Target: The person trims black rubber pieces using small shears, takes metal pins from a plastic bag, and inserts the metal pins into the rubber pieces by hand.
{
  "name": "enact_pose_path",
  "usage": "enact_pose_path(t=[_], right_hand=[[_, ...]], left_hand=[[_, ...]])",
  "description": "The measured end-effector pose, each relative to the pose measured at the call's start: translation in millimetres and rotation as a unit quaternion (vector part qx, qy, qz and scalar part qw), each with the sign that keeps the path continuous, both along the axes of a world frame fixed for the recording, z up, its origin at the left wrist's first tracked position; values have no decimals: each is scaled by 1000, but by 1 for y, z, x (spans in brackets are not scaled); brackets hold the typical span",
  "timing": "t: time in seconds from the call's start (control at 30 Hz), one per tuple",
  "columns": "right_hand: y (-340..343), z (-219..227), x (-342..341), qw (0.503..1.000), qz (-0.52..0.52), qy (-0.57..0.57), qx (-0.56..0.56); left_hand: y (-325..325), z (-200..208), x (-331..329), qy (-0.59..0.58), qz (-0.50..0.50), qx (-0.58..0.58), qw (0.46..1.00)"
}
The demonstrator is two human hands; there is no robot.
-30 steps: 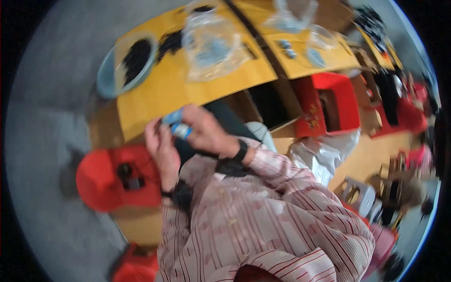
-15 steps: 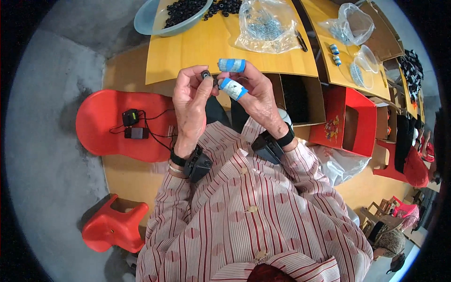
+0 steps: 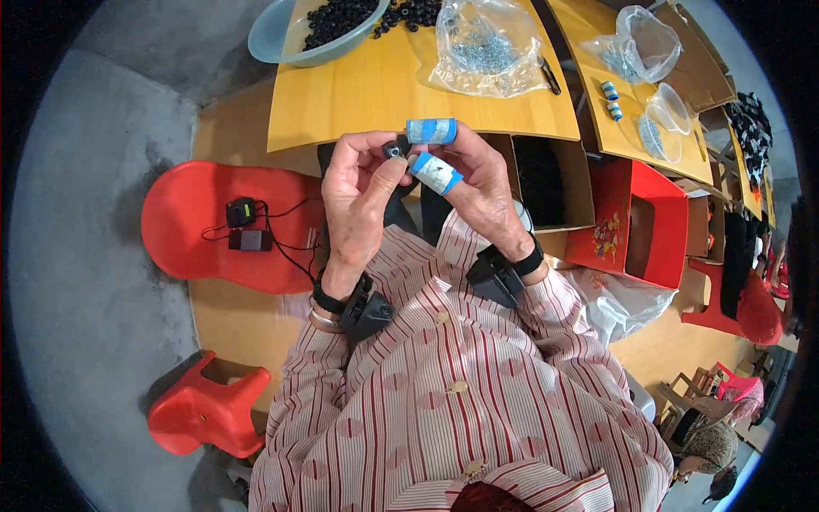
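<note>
Between the thumb and fingers of my left hand [image 3: 354, 209] is a small black ring-like part [image 3: 393, 149], its round hole facing up. My right hand [image 3: 486, 196] meets it from the right with thumb and forefinger closed together. Blue-and-white tape wraps [image 3: 435, 173] cover that thumb and forefinger. Whatever lies between the right fingertips is hidden. Both hands are raised over my lap, just off the near edge of the yellow table [image 3: 358, 98].
On the table stand a pale blue basin [image 3: 328, 53] of black rings, a clear bag [image 3: 486, 60] of small metal pieces and a black cutter [image 3: 550, 77]. Below are an open carton [image 3: 580, 192] and a red box [image 3: 657, 226]. A red stool [image 3: 183, 222] at left carries black cabled devices.
Both hands have shifted slightly to the right and come closer together. The black part in my left hand has turned so its hole shows more from above.
</note>
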State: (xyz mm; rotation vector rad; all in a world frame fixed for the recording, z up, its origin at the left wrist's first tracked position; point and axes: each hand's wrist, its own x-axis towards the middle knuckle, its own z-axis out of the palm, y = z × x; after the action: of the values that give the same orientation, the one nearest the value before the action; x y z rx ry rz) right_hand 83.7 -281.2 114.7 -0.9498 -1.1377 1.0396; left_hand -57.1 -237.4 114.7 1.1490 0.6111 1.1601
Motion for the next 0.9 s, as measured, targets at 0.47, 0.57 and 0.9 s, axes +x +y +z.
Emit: enact_pose_path(t=[0.47,0.57,0.9], right_hand=[[-11,2,29,1000,18,-7,-20],[-13,3,32,998,17,-58,-15],[-14,0,40,981,-14,-188,44]], left_hand=[[2,-1,-4,116,-107,-26,987],[-1,1,-3,105,-109,-31,988],[-2,3,-2,145,-113,-6,983]])
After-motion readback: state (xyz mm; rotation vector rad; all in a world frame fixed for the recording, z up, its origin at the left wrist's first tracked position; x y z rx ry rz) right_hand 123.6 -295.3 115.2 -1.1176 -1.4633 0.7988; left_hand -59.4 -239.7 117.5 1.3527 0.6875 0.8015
